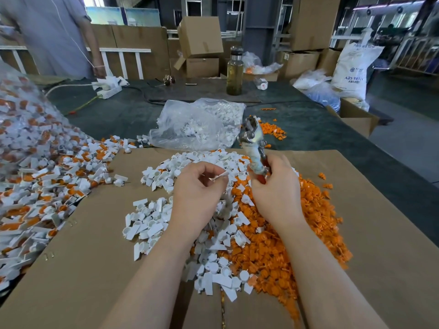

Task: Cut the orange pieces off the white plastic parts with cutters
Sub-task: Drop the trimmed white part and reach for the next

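Both forearms reach in from six o'clock over flat brown cardboard (78,257). Left hand (198,186) curls its fingers, thumb and forefinger pinching a small white part (219,176). Right hand (276,186) wraps the red handles of the cutters (254,143), whose worn metal head points to twelve o'clock; whether the blades are apart I cannot tell. Below lie loose white parts (147,222) and, toward three o'clock, orange pieces (297,233). Uncut parts (47,176) heap at nine o'clock. Bare cardboard stays open at seven o'clock.
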